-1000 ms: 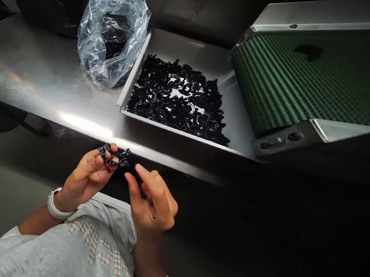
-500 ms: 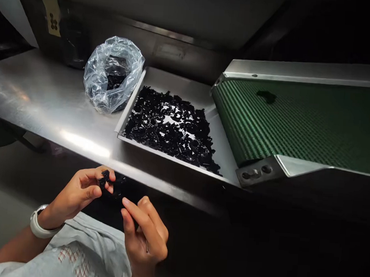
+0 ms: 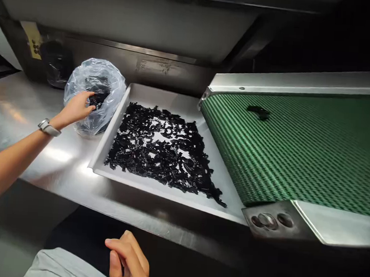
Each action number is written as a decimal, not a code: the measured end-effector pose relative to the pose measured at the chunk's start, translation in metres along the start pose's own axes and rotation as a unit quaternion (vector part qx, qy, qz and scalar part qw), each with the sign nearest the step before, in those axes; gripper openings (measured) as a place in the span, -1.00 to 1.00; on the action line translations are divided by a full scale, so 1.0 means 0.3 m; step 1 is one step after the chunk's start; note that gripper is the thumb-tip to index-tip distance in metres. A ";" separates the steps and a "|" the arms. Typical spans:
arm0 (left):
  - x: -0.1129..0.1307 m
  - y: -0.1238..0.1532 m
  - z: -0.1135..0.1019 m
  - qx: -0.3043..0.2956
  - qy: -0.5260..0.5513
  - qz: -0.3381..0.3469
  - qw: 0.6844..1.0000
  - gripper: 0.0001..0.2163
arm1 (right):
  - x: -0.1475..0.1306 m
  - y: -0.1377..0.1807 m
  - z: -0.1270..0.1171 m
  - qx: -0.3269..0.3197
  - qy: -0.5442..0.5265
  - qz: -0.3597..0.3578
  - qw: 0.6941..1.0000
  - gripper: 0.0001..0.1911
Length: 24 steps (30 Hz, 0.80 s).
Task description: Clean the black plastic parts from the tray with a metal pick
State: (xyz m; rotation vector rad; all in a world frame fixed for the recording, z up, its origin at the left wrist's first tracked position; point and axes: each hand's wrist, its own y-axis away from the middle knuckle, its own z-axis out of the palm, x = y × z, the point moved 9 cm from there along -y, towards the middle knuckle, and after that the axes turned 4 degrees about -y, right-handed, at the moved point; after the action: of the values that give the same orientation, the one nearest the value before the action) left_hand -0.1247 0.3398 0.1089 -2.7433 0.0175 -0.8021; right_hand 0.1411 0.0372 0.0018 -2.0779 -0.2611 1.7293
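Note:
My left hand (image 3: 79, 106) reaches into the mouth of a clear plastic bag (image 3: 114, 81). Its thumb and forefinger are spread, and dark parts (image 3: 99, 98) lie in the bag just beyond them; I see nothing gripped between the fingers. Low in the picture, in front of the bench, my right hand (image 3: 129, 261) is half closed with its fingers curled. A tiny glint shows in its palm, too small to name. Right of the bag, a white tray (image 3: 131, 181) holds a spread of small black plastic parts (image 3: 158, 162).
A green ribbed conveyor belt (image 3: 285, 154) ends at the tray's right side, with one black piece (image 3: 259, 113) lying on it. The tray and bag stand on a metal bench (image 3: 59, 159). A dark container (image 3: 56, 64) stands behind the bag.
My left hand has moved from in front of the bench up to the bag, and the black part it held no longer shows in it. My right hand is lower; the view has shifted.

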 end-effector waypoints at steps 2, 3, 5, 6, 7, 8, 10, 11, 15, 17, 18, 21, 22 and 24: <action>-0.031 0.014 0.023 -0.017 -0.023 0.003 1.000 -0.51 | 0.016 0.017 -0.004 -0.002 0.014 0.027 1.000 -0.70; -0.040 0.031 0.024 -0.024 -0.031 0.004 0.999 -0.55 | 0.022 0.019 -0.007 -0.006 0.020 0.036 0.999 -0.68; -0.030 0.073 0.001 -0.025 -0.044 0.011 0.999 -0.63 | 0.019 0.011 -0.004 -0.033 0.023 0.034 0.999 -0.67; -0.010 0.097 -0.022 -0.016 -0.049 0.016 0.999 -0.65 | 0.011 0.002 0.003 -0.055 0.021 0.022 0.998 -0.67; 0.022 0.122 -0.049 0.000 -0.052 0.025 0.998 -0.67 | 0.000 -0.007 0.012 -0.078 0.018 0.006 0.997 -0.68; 0.066 0.147 -0.075 0.014 -0.051 0.041 0.998 -0.67 | -0.013 -0.017 0.020 -0.095 0.016 -0.009 0.995 -0.69; 0.177 0.196 -0.096 0.016 -0.037 0.088 0.995 -0.66 | -0.031 -0.037 0.031 -0.106 0.026 -0.025 0.994 -0.66; 0.257 0.222 -0.092 0.010 -0.020 0.152 0.988 -0.69 | -0.040 -0.045 0.035 -0.101 0.033 -0.027 0.994 -0.64; 0.505 0.347 0.155 -0.251 -0.044 0.381 0.889 -0.69 | -0.084 -0.048 0.066 -0.103 0.031 -0.039 0.993 -0.56; 0.521 0.363 0.299 -0.344 -0.136 0.393 0.842 -0.47 | -0.100 -0.032 0.075 -0.109 0.028 -0.035 0.993 -0.54; 0.515 0.353 0.358 -0.369 -0.187 0.381 0.827 -0.35 | -0.103 -0.022 0.074 -0.108 0.033 -0.029 0.993 -0.53; 0.504 0.325 0.472 -0.423 -0.257 0.357 0.792 -0.20 | -0.099 0.010 0.054 -0.091 0.064 -0.009 0.994 -0.50; 0.502 0.316 0.489 -0.431 -0.264 0.348 0.790 -0.22 | -0.096 0.019 0.046 -0.087 0.071 -0.006 0.994 -0.49; 0.499 0.303 0.499 -0.433 -0.271 0.334 0.792 -0.35 | -0.089 0.030 0.035 -0.081 0.070 -0.004 0.994 -0.48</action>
State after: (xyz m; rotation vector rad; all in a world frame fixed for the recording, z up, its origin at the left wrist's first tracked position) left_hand 0.0873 0.2787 0.0423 -3.2225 1.4689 0.3168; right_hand 0.1244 0.0204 0.0203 -2.2984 -0.3781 1.5962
